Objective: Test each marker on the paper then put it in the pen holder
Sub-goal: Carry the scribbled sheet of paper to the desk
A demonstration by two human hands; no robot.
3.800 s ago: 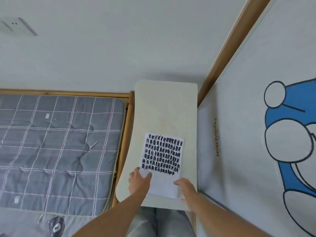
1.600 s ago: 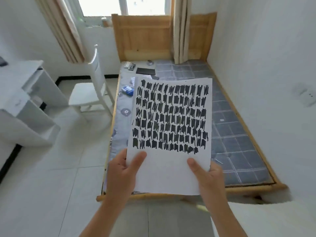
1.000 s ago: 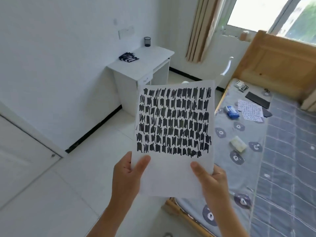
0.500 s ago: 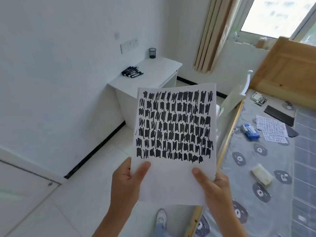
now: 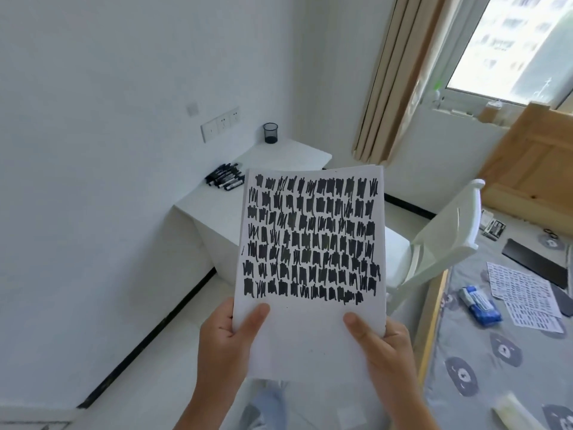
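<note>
I hold a white paper [image 5: 310, 342] upright in front of me; rows of black marker scribbles fill its upper part. My left hand [image 5: 226, 339] pinches its lower left edge, thumb on the front. My right hand [image 5: 384, 346] pinches the lower right edge the same way. Beyond the sheet, a pile of several black markers [image 5: 224, 177] lies on a white desk [image 5: 285, 156] by the wall. A black mesh pen holder [image 5: 270, 133] stands at the desk's far corner. The paper hides part of the desk.
A white chair [image 5: 443, 240] stands to the right of the desk, its back toward a bed [image 5: 502, 346]. On the bed lie more scribbled sheets [image 5: 524, 290], a blue packet [image 5: 479, 304] and a black slab [image 5: 533, 262]. Curtains and a window are behind.
I lifted the paper off a small board with both hands and turned through the room; the desk, markers and pen holder have come nearer and now sit behind the sheet.
</note>
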